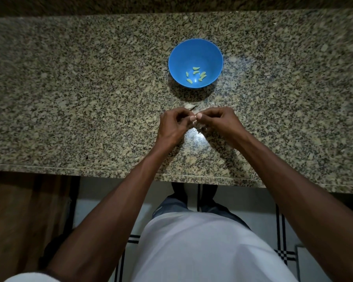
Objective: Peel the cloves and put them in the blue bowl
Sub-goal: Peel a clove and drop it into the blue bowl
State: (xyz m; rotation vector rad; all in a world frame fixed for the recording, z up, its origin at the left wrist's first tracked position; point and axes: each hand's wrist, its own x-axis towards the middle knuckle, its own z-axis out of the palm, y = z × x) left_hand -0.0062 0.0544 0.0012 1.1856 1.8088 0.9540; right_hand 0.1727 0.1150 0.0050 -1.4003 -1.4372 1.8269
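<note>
- the left hand (pixel 172 127) and right hand (pixel 218 121) meet above the middle of the speckled granite bench (pixel 69 98), nearer its front edge than its back edge.
- the fingers (pixel 192 118) of both hands are curled in tight, thumb tips almost touching, and pinch a small pale clove (pixel 195 119) between them; most of it is hidden by the fingertips.
- the blue bowl (pixel 195 63) stands on the bench just beyond the hands, towards the back edge and well apart from both side edges.
- six or so peeled cloves (pixel 196 75), pale yellow-green, lie loose on the bowl's floor.
- a scrap of papery peel (pixel 190 106) lies on the bench between the bowl and the hands, just beside the knuckles.
- a bright glare spot sits on the bench under the wrists.
</note>
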